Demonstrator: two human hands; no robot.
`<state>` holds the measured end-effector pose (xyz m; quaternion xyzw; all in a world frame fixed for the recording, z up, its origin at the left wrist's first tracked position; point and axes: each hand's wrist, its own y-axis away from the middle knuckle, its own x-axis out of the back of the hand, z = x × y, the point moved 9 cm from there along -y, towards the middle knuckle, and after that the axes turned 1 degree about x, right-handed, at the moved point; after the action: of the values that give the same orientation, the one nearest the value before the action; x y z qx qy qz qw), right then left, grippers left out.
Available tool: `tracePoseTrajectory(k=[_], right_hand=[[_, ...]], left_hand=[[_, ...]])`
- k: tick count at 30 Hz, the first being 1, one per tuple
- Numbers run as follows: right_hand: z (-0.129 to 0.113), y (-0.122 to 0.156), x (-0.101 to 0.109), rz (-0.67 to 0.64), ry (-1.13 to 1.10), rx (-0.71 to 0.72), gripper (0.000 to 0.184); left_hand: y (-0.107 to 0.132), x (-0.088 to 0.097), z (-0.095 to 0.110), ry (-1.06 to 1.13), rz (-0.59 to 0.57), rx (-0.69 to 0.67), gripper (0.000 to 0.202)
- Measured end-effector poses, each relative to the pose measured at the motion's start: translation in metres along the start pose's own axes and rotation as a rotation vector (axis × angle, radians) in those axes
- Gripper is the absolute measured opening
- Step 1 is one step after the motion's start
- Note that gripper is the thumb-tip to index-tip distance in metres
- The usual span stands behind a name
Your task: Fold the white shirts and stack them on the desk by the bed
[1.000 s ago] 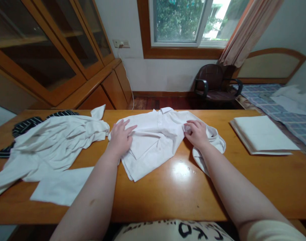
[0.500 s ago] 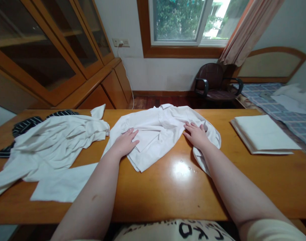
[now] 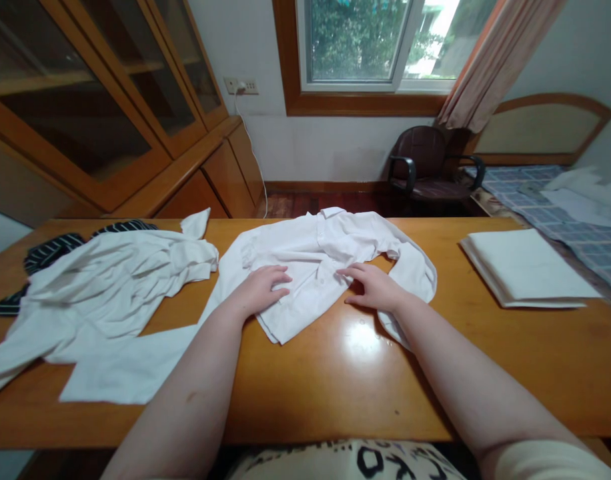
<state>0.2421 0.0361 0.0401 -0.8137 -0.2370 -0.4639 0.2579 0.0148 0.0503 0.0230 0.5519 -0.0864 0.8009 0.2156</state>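
Observation:
A white button-up shirt (image 3: 305,243) lies spread on the wooden table (image 3: 305,393), its collar toward the far edge and its sleeves out to both sides. My left hand (image 3: 265,288) rests on the left part of the shirt's body, fingers apart. At the shirt's right front edge is my right hand (image 3: 371,285), its fingers spread and slightly bent, with the fingertips at the cloth. The right sleeve curves round behind my right wrist and partly disappears under my forearm. My left forearm hides part of the left sleeve.
To the left lies another crumpled white garment (image 3: 115,280), with a black striped cloth (image 3: 55,250) behind it. A folded white stack (image 3: 530,267) sits at the right. Past the table stand a brown armchair (image 3: 425,163), a glass-fronted cabinet (image 3: 185,160) and a bed (image 3: 575,220).
My right hand has moved left from the right sleeve to the shirt's front edge, baring table between body and sleeve. My left hand has slid slightly right and nearer.

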Motion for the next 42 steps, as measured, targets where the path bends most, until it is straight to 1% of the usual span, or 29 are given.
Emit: tracePoseTrajectory(k=[1, 2, 3, 4, 7, 9, 11, 13, 15, 17, 18, 20, 21, 24, 25, 26, 27, 29, 30, 31, 32, 33, 34, 35, 36, 38, 39, 40, 42], right_hand=[[-0.002, -0.002, -0.004, 0.003, 0.005, 0.006, 0.047], [-0.002, -0.004, -0.008, 0.011, 0.004, 0.008, 0.035], [-0.002, -0.006, -0.011, 0.018, -0.003, 0.01, 0.022], [-0.001, -0.007, -0.013, 0.029, -0.015, 0.015, 0.014], [0.001, -0.009, -0.007, 0.101, -0.09, 0.029, 0.013], [0.004, -0.006, 0.006, 0.193, -0.175, 0.03, 0.012], [0.012, 0.0, 0.022, 0.323, -0.262, -0.004, 0.011], [0.029, 0.01, 0.038, 0.501, -0.313, -0.111, 0.012], [0.048, 0.023, 0.05, 0.678, -0.325, -0.271, 0.013], [0.062, 0.034, 0.053, 0.785, -0.312, -0.422, 0.015], [0.067, 0.036, 0.052, 0.797, -0.308, -0.482, 0.017], [0.076, 0.037, 0.045, 0.766, -0.334, -0.569, 0.021], [0.079, 0.036, 0.041, 0.738, -0.362, -0.595, 0.022], [0.086, 0.033, 0.032, 0.679, -0.433, -0.626, 0.021], [0.088, 0.033, 0.03, 0.675, -0.436, -0.633, 0.021], [0.09, 0.034, 0.029, 0.676, -0.43, -0.643, 0.021], [0.092, 0.035, 0.029, 0.683, -0.419, -0.652, 0.02], [0.096, 0.037, 0.028, 0.705, -0.412, -0.673, 0.02], [0.098, 0.039, 0.027, 0.718, -0.428, -0.684, 0.021], [0.099, 0.039, 0.025, 0.725, -0.466, -0.695, 0.021], [0.099, 0.039, 0.022, 0.726, -0.525, -0.698, 0.022], [0.098, 0.037, 0.02, 0.715, -0.597, -0.683, 0.023], [0.094, 0.032, 0.017, 0.69, -0.674, -0.643, 0.024], [0.087, 0.026, 0.016, 0.649, -0.744, -0.575, 0.027], [0.077, 0.019, 0.015, 0.592, -0.798, -0.488, 0.032], [0.054, 0.007, 0.014, 0.439, -0.854, -0.298, 0.047], [0.043, 0.002, 0.011, 0.35, -0.853, -0.224, 0.054], [0.034, 0.0, 0.007, 0.266, -0.834, -0.173, 0.057], [0.023, -0.002, 0.001, 0.142, -0.749, -0.123, 0.053]], left_hand=[[-0.001, 0.002, 0.003, 0.024, 0.024, -0.022, 0.028], [-0.002, 0.003, 0.005, 0.042, 0.039, -0.035, 0.023], [-0.002, 0.004, 0.007, 0.053, 0.047, -0.037, 0.02], [-0.002, 0.005, 0.007, 0.058, 0.048, -0.03, 0.019], [-0.001, 0.012, 0.004, 0.063, 0.077, 0.058, 0.02], [0.003, 0.022, -0.004, 0.06, 0.141, 0.148, 0.021], [0.007, 0.034, -0.012, 0.056, 0.226, 0.216, 0.022], [0.012, 0.045, -0.02, 0.038, 0.311, 0.271, 0.023], [0.016, 0.052, -0.029, 0.001, 0.367, 0.34, 0.024], [0.017, 0.052, -0.037, -0.04, 0.365, 0.409, 0.026], [0.016, 0.05, -0.039, -0.06, 0.347, 0.423, 0.025], [0.014, 0.049, -0.038, -0.11, 0.342, 0.409, 0.022], [0.015, 0.051, -0.034, -0.135, 0.372, 0.386, 0.02], [0.021, 0.064, -0.013, -0.127, 0.518, 0.276, 0.019], [0.022, 0.063, -0.004, -0.081, 0.513, 0.213, 0.02], [0.021, 0.058, 0.008, -0.021, 0.453, 0.132, 0.02], [0.019, 0.048, 0.022, 0.048, 0.347, 0.04, 0.021], [0.018, 0.021, 0.053, 0.166, 0.084, -0.146, 0.023], [0.019, 0.009, 0.067, 0.198, -0.023, -0.226, 0.03], [0.02, -0.002, 0.078, 0.206, -0.093, -0.284, 0.041], [0.02, -0.01, 0.085, 0.193, -0.126, -0.319, 0.055], [0.019, -0.016, 0.089, 0.166, -0.135, -0.333, 0.066], [0.016, -0.021, 0.091, 0.135, -0.135, -0.332, 0.072], [0.014, -0.024, 0.09, 0.11, -0.132, -0.32, 0.07], [0.011, -0.027, 0.089, 0.095, -0.127, -0.304, 0.062], [0.008, -0.028, 0.085, 0.073, -0.121, -0.276, 0.036], [0.006, -0.027, 0.083, 0.064, -0.114, -0.256, 0.029], [0.006, -0.025, 0.08, 0.061, -0.099, -0.227, 0.028], [0.006, -0.018, 0.075, 0.094, -0.05, -0.164, 0.026]])
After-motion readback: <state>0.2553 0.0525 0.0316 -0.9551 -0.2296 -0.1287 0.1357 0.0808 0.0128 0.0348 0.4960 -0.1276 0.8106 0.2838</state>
